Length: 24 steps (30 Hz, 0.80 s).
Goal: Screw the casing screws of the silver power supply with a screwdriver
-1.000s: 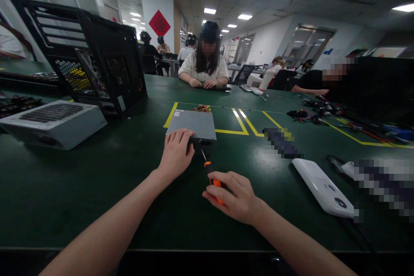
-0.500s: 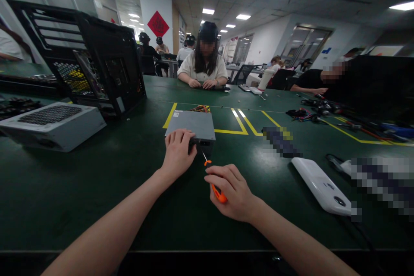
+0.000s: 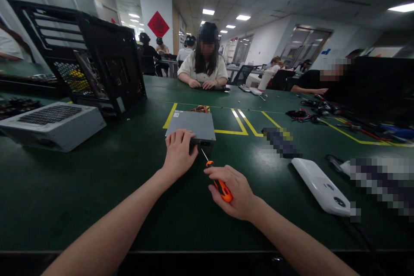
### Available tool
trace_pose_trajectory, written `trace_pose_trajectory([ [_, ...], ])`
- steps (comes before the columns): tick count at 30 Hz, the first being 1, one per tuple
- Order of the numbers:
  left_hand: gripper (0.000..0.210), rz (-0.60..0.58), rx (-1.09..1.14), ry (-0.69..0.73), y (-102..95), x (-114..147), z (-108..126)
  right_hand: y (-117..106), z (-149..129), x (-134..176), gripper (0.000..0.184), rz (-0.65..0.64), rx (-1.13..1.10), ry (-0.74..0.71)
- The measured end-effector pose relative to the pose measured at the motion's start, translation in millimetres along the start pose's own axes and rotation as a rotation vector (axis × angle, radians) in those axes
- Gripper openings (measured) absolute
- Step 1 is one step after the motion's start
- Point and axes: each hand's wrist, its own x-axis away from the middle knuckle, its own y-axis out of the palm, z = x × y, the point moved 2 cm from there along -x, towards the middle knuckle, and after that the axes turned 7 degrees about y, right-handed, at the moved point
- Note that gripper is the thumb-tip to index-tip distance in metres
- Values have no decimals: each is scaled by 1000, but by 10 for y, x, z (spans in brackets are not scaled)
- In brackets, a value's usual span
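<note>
A grey metal computer power supply [image 3: 194, 123] lies on the green table, with coloured cables [image 3: 201, 109] bunched behind it. My left hand [image 3: 179, 148] grips its near left corner, fingers on the top and thumb at the front face. In my right hand [image 3: 231, 189] is an orange-and-black screwdriver [image 3: 225, 192], held by its handle. The thin shaft points up and left toward the front face of the power supply, near my left thumb. Whether the tip touches the metal I cannot tell.
A second power supply [image 3: 54, 123] lies at left, before an open black computer case [image 3: 106, 60]. A white device [image 3: 320, 185] with a cable lies at right, beyond it loose cables [image 3: 307, 112]. Across the table [image 3: 155, 224] sits a person [image 3: 203, 62].
My right hand's fingers have shifted on the screwdriver, showing more of the handle, which has turned slightly. The left hand and the power supply have hardly moved.
</note>
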Motion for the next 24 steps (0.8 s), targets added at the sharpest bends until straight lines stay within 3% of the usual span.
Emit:
trace_pose_trajectory([
  [7,27,3,16,-9,-2,-6,13,12,-6,16,17,1,83,-10],
  [17,27,11,21,-18,9,-6,11,-16,-23,-18,25,-36,68,-61],
  [24,26,11,9,-19,14,-11,18,-23,-16,-14,19,-32,88,-78],
])
